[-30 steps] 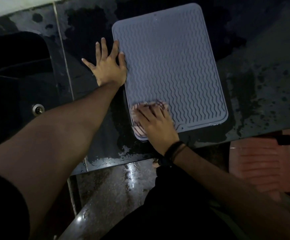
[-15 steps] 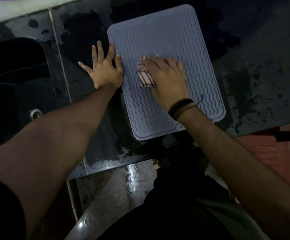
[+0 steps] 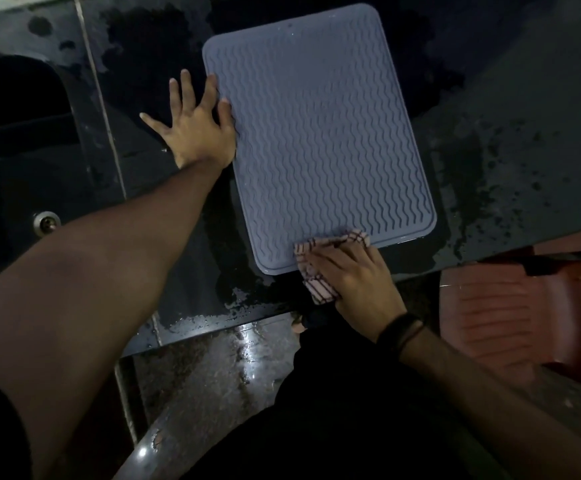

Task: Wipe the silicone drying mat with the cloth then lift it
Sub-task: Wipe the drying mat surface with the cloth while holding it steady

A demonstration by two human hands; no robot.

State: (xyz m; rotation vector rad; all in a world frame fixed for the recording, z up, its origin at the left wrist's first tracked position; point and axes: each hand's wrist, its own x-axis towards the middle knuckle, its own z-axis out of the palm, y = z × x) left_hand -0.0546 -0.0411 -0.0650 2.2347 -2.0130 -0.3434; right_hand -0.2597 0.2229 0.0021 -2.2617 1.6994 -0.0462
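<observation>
Now left hand [image 3: 195,131] splayed flat, steadying mat [image 3: 317,133]; right hand [image 3: 351,271] presses cloth [image 3: 320,287].

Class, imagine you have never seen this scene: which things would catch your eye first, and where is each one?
The grey silicone drying mat with its wavy ridges stands out first, lying flat in the middle of the wet dark counter. The left hand is spread flat at its left edge. At its near edge the right hand presses a striped cloth.

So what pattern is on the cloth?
Pale pink with dark crossing stripes, a check; the cloth shows in the head view.
</observation>
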